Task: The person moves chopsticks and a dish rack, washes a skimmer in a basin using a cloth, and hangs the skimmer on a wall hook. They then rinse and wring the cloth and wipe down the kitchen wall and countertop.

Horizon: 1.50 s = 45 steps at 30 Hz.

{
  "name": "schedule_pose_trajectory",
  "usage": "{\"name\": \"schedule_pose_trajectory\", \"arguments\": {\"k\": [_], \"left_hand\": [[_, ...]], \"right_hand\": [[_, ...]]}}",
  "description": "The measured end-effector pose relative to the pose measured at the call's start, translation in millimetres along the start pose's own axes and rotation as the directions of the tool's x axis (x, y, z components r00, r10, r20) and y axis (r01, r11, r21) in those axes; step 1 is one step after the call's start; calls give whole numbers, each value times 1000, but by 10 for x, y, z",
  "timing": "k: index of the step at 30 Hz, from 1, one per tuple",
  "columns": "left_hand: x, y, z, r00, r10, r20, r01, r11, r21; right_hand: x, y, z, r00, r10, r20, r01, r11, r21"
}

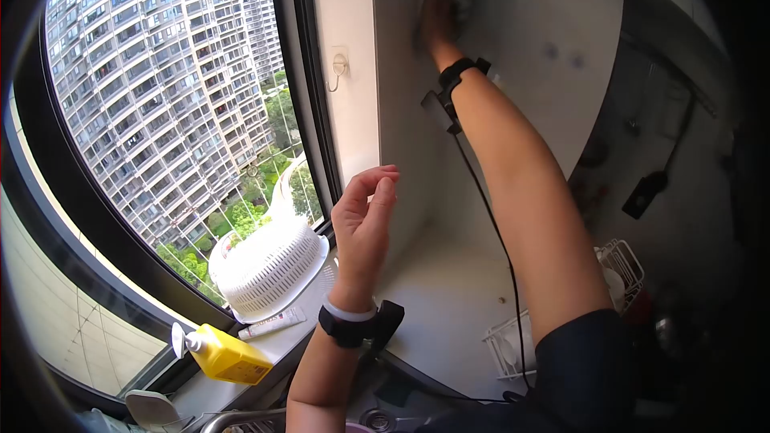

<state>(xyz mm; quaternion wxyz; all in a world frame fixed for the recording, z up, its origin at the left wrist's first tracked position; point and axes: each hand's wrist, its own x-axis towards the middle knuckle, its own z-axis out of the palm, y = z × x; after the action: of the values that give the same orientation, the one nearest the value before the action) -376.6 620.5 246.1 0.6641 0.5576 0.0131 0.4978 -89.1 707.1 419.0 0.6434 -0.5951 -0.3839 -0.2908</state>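
My right hand (439, 20) is stretched far up into the shaded corner at the top, against the pale wall surface (513, 0). It is dark and blurred there; a light patch shows beside its fingers, too unclear to name. In the middle of the view my left hand (367, 220) is raised before the white window edge (345, 128), its fingers curled over towards the thumb. Nothing shows in it. Both wrists wear black straps with small devices, and a black cable hangs from the right one.
On the sill are a white slotted basket (269, 269), a white tube (273, 324) and a yellow pump bottle (228, 354). A hook (339, 64) sticks to the window frame. White racks (507, 349) stand lower right; dark utensils (646, 194) hang at right.
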Motion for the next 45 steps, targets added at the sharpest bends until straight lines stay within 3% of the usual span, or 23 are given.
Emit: {"name": "schedule_pose_trajectory", "arguments": {"k": [3,5,15,18,21,23,26,27,29,30,35,39,43,45], "left_hand": [[-54,-1,19,1000,-8,-7,8,1000,11],[-94,-17,47,1000,-15,-1,15,999,37],[-273,-114,110,998,-56,-21,58,990,127],[-336,-166,76,997,-72,-16,74,982,171],[-363,-239,22,995,-92,-41,97,980,173],[-353,-323,-22,994,-100,-45,106,979,174],[-323,-447,20,992,-117,-48,124,973,193],[-319,-476,12,992,-118,-45,124,973,195],[-318,-510,7,990,-131,-60,140,974,177],[-318,-526,-8,988,-136,-75,146,976,163],[-381,-584,-116,981,-159,-112,179,965,192],[-478,-483,-96,984,-138,-113,161,958,238],[-503,-229,-21,991,-74,-114,103,956,275],[-498,-117,4,987,-111,-119,146,922,359]], "right_hand": [[-555,145,5,986,155,-59,-153,988,31],[-878,295,-7,970,241,-28,-233,957,172],[-2265,1288,73,896,433,-100,-407,890,203],[-2619,1596,76,918,396,-38,-397,915,-74],[-2892,1838,122,941,337,-15,-336,930,-150],[-3047,1878,134,827,554,-90,-533,826,182],[-3210,1986,57,790,611,-51,-583,775,246],[-3337,2139,76,786,616,-51,-589,772,239],[-3608,2557,181,894,443,-73,-447,893,-57],[-3747,2616,160,891,450,-63,-453,889,-61],[-4384,2618,-184,752,647,129,-654,756,21],[-4440,2473,-205,656,699,286,-727,686,-8],[-3855,2061,-19,662,669,338,-707,707,-15],[-3438,1751,83,693,634,343,-675,738,1]]}}
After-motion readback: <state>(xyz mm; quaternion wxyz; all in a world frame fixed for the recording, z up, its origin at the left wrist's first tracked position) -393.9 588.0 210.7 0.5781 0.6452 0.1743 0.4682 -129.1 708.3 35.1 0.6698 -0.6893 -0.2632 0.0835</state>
